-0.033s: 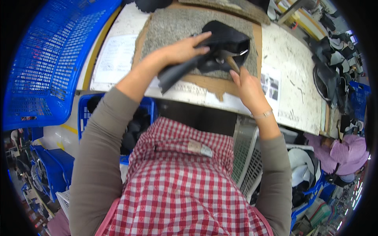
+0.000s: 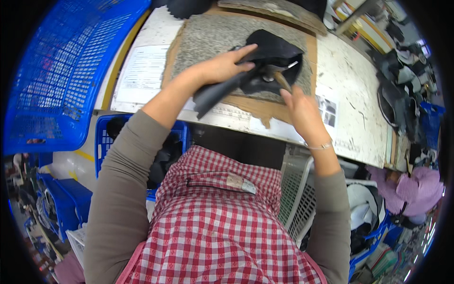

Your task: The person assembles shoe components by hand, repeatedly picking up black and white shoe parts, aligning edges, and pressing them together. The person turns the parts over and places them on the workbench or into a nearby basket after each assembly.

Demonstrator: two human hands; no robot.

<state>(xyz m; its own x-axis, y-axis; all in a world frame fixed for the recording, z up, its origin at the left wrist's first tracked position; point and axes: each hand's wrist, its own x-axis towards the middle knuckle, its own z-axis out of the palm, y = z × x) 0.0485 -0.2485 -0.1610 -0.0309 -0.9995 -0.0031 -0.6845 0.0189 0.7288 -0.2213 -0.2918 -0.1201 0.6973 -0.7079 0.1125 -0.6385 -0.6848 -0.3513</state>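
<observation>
A black leather piece (image 2: 272, 45), shaped like a boot upper, lies folded open on a grey felt-like pad (image 2: 203, 35). My left hand (image 2: 221, 67) holds it from the left, the extended index finger and thumb on the leather near its fold. A long flap hangs from under that hand toward the table's front edge. My right hand (image 2: 305, 113) is closed round the wooden handle of a hammer (image 2: 283, 81). Its round metal head is inside the leather's opening, at the lower layer. Whether the head touches the leather I cannot tell.
Brown cardboard (image 2: 257, 110) under the pad covers part of the white table (image 2: 347, 61). Printed sheets (image 2: 144, 71) lie at the left. A large blue crate (image 2: 56, 80) stands further left; a white basket (image 2: 300, 199) is below the table. A person in pink (image 2: 414, 191) is at right.
My right hand and the hammer have shifted slightly to the right and downward in the picture. The whole view has moved a little too. My left hand keeps its hold on the leather.
</observation>
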